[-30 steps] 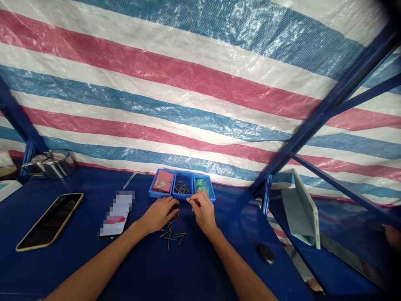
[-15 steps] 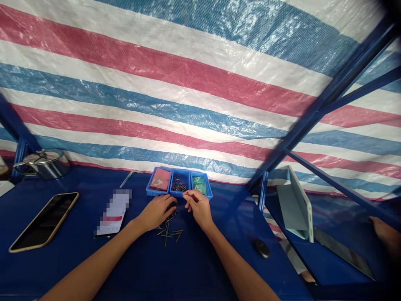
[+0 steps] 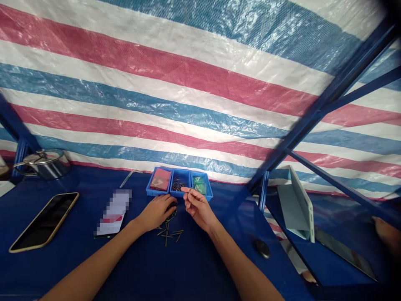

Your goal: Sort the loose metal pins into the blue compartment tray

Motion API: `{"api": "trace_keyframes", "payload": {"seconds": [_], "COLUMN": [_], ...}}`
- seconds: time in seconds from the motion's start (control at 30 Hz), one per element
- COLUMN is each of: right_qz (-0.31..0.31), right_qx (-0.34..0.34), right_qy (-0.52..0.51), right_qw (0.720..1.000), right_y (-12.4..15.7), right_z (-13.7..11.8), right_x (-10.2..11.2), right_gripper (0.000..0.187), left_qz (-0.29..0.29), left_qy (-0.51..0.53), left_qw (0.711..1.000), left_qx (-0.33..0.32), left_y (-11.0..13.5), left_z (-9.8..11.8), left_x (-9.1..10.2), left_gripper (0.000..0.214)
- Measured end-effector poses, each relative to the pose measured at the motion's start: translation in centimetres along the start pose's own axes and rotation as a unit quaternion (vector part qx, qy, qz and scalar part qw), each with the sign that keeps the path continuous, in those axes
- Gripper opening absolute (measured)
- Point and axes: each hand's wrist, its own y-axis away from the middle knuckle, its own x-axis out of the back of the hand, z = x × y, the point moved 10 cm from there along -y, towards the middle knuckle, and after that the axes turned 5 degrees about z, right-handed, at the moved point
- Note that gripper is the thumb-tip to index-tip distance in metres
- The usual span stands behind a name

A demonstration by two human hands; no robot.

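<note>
My left hand rests on the blue table, its fingers curled over a dark cluster of thin metal rods, partly hidden beneath them. More loose rods, like small drill bits or screws, lie scattered just below that hand. My right hand is raised at the front edge of a blue three-part bin, thumb and index finger pinched together. Whatever is between those fingertips is too small to make out. Dark rods fill the bin's middle compartment; a pink packet lies in the left one, green packets in the right.
To the left are a phone, a second phone with a blurred screen, a pen and a lidded metal pot. A black mouse and a tablet stand are at right. Another person's hand shows far right.
My right hand has turned slightly, and its index finger now points more to the left over the bin's front edge. My left hand stays where it was.
</note>
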Motion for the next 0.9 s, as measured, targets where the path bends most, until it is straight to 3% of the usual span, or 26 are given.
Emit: {"api": "trace_keyframes", "payload": {"seconds": [0.13,0.27,0.37,0.6,0.7,0.8,0.9], "right_qz": [0.03,0.114,0.144,0.116,0.119,0.122,0.116], "right_qx": [0.04,0.124,0.16,0.3,0.326,0.312,0.274], "right_qy": [0.077,0.172,0.242,0.406,0.433,0.427,0.379], "right_qw": [0.996,0.971,0.946,0.855,0.832,0.84,0.876], "right_y": [-0.3,-0.4,0.0,2.0,2.4,2.1,1.6], "right_z": [-0.2,-1.1,-1.9,-4.7,-4.9,-4.8,-4.3], "right_x": [0.5,2.1,2.5,-0.3,-0.9,-0.6,0.0], "right_gripper": [0.029,0.031,0.029,0.021,0.017,0.02,0.019], "left_qz": [-0.005,-0.006,-0.01,-0.012,-0.014,-0.01,-0.005], "left_qy": [-0.003,-0.003,0.0,-0.006,-0.007,-0.008,-0.002], "left_qw": [1.0,1.0,1.0,1.0,1.0,1.0,1.0], "left_qx": [0.001,-0.003,0.0,0.003,0.004,0.003,-0.002], "left_y": [0.0,-0.1,-0.1,-0.1,0.0,0.0,-0.1], "left_z": [0.1,0.4,0.5,0.2,0.1,0.2,0.4], "left_x": [-0.1,0.2,0.4,0.1,0.0,0.1,0.4], "left_gripper": [0.023,0.022,0.021,0.021,0.02,0.021,0.023]}}
